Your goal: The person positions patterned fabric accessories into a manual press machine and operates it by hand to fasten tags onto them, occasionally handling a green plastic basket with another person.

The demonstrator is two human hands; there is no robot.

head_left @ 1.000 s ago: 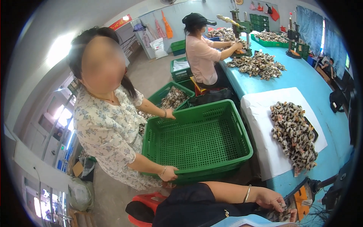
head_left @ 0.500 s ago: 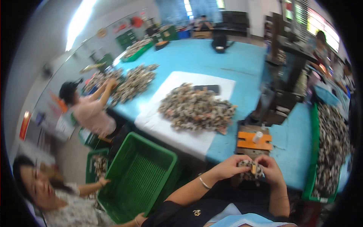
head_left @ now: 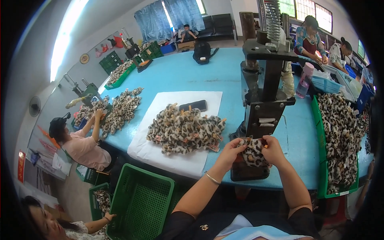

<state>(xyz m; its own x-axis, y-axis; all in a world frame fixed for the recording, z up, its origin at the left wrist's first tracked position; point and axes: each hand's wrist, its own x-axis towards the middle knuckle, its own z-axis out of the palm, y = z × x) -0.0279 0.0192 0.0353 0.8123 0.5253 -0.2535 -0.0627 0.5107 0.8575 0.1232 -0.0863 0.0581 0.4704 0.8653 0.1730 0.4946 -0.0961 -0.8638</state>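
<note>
A small leopard-print plush piece [head_left: 254, 155] is pinched between my two hands, spread out in front of the dark metal press [head_left: 264, 114]. My left hand [head_left: 232, 153] grips its left edge with thumb and fingers. On the opposite edge, my right hand [head_left: 274, 151] has a similar pinch. The plush hides most of the press's working plate; its dark base [head_left: 250, 174] shows below. To the left, a heap of the same leopard-print plush pieces [head_left: 184, 130], some with orange bits showing, lies on a white sheet [head_left: 176, 166].
A phone [head_left: 193, 105] lies behind the heap. At right stands a green crate [head_left: 322, 160] full of plush pieces, near a pink-capped bottle [head_left: 305, 80]. A person at lower left touches a large green crate [head_left: 172, 192]. Other people work around the blue table [head_left: 224, 72].
My hands have moved forward with the plush piece, from the table's near edge to the press, covering its orange plate. The piece is now spread flatter. The whole view has shifted.
</note>
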